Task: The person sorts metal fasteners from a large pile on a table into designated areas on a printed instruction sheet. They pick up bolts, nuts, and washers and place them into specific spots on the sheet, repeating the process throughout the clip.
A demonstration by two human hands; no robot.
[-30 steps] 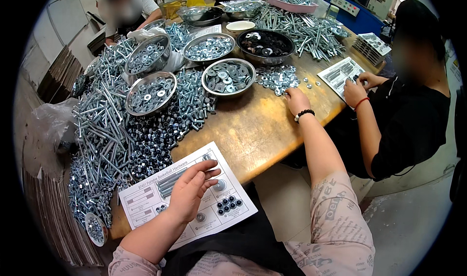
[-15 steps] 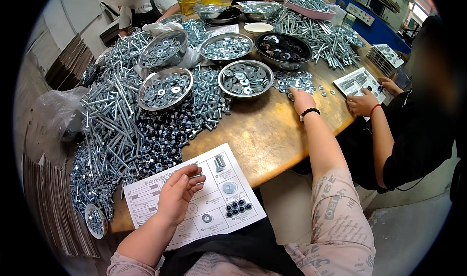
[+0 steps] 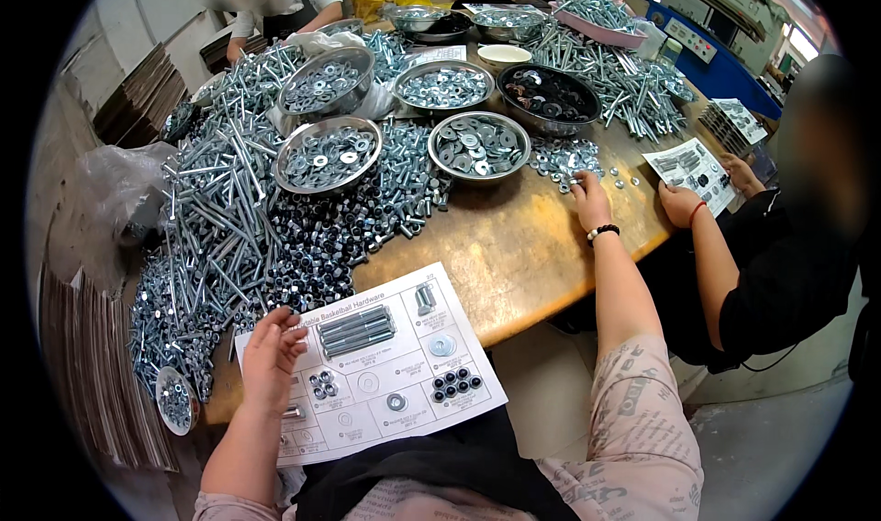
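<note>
My left hand [image 3: 272,360] is over the upper left part of a white sheet [image 3: 376,434], its fingers half curled and apart. The sheet is divided into boxes showing long bolts [image 3: 356,331], dark-centred nuts [image 3: 456,385], washers and short bolts; whether these are printed or real parts I cannot tell. At the far right of the table's front, my right hand [image 3: 592,201] has its fingertips pinched together beside a loose spread of small washers [image 3: 562,158]. Whatever those fingertips hold is too small to make out. A steel bowl of large washers [image 3: 479,145] stands left of that spread.
Heaps of bolts [image 3: 216,209] and dark-centred nuts [image 3: 317,246] cover the table's left side. Several bowls of washers stand behind, with a black bowl [image 3: 549,99] among them. On the right, a co-worker's hand [image 3: 679,204] holds a similar sheet [image 3: 693,174]. Cardboard [image 3: 101,383] is stacked at left.
My left hand has moved left across the sheet, uncovering the long bolts. My right hand has drawn back slightly from the small washers. The view has shifted a little.
</note>
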